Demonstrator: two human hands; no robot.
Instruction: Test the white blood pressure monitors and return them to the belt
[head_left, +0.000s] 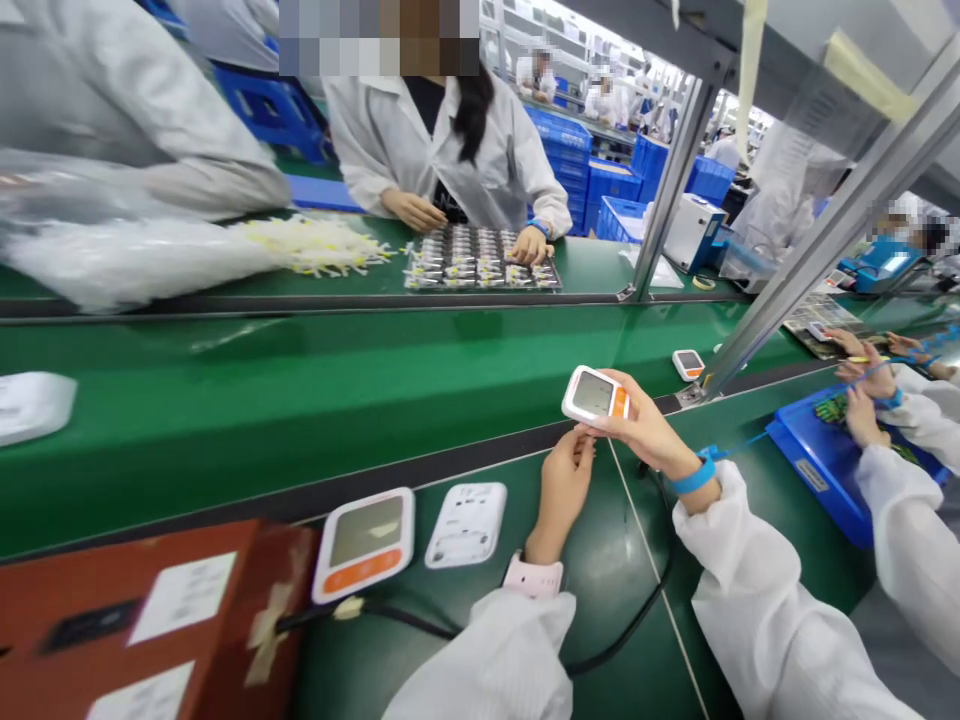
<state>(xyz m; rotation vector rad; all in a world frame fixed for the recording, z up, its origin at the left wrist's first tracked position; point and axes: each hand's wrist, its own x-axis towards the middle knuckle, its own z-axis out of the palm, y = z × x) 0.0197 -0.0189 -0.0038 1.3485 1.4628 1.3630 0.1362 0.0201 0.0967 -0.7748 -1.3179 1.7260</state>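
A small white plastic monitor with a grey screen and an orange strip is held up in the air, just above the green belt table. It is pinched by the right hand, whose fingers are closed on its right end. Its lower left corner is touched by the fingertips of the left hand, which are bunched together there. The monitor looks light, hard and smooth, so it could slip. The screen could be scratched, so the plastic edges are the best place to be held. A bigger white monitor with an orange band is lying flat nearby, beside a white back cover.
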